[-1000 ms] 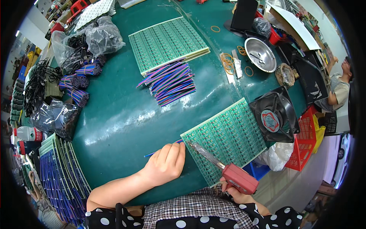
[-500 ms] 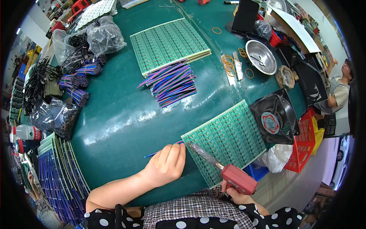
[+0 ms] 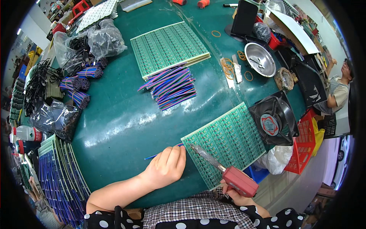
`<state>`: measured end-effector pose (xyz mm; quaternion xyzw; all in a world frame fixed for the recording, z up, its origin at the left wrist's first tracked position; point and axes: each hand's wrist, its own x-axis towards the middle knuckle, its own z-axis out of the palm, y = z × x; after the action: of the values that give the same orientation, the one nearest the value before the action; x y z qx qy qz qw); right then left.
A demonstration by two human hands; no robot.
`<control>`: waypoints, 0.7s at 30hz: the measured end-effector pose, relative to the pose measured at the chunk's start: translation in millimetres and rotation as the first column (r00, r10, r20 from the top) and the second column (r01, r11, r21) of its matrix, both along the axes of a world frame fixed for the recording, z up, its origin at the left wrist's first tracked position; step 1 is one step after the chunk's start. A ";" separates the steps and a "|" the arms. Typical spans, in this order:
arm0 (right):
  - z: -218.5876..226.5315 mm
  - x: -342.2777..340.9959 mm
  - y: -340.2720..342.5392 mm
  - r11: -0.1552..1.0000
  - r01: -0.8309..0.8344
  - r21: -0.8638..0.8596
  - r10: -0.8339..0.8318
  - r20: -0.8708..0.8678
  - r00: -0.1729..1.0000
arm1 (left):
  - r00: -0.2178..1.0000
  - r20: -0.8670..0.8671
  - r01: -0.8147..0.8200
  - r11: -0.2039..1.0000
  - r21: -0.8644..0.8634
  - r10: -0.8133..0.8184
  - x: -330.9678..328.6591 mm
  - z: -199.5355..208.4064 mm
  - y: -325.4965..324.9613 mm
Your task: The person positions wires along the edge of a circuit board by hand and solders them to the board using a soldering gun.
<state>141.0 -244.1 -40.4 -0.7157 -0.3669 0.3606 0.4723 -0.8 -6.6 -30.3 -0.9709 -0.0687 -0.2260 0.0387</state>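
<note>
My left hand (image 3: pixel 167 164) is closed on a short bunch of thin coloured wires (image 3: pixel 151 157), whose blue tail sticks out to the left. The wires' other ends meet the left corner of a green circuit board panel (image 3: pixel 228 141) lying on the mat. My right hand (image 3: pixel 237 195) is wrapped round the handle of a red soldering gun (image 3: pixel 240 181). Its long wrapped barrel slants up and left over the panel, the tip just right of the wire ends. Whether the tip touches the board is too small to tell.
A black fan (image 3: pixel 273 121) stands right of the panel. Farther off lie a pile of cut wires (image 3: pixel 173 89), a stack of panels (image 3: pixel 167 47), rubber bands (image 3: pixel 227 68) and a metal bowl (image 3: pixel 260 59). Wired boards (image 3: pixel 61 179) fill the left edge. A person (image 3: pixel 339 89) is at far right.
The soldering gun has shifted slightly right and down, its tip moving a little off the panel's left corner. My left hand stays nearly still with the wires.
</note>
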 end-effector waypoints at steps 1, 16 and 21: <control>-1.1 1.1 -0.6 1.000 0.000 0.000 0.000 0.001 1.000 | 1.000 0.008 -0.019 1.000 -0.013 0.019 0.0 -0.9 -0.6; -1.7 0.4 0.0 0.998 0.002 0.061 0.003 -0.090 0.996 | 0.999 -0.029 0.043 0.997 0.061 -0.041 -0.6 0.0 2.1; -7.0 -2.6 -7.1 0.999 0.017 -0.043 -0.014 0.066 0.998 | 1.000 -0.018 0.008 0.998 0.060 -0.007 -0.3 -0.6 -0.6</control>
<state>138.4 -251.2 -47.3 -0.7401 -0.3686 0.3412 0.4472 -1.1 -7.3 -31.0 -0.9715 -0.0577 -0.2196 0.0677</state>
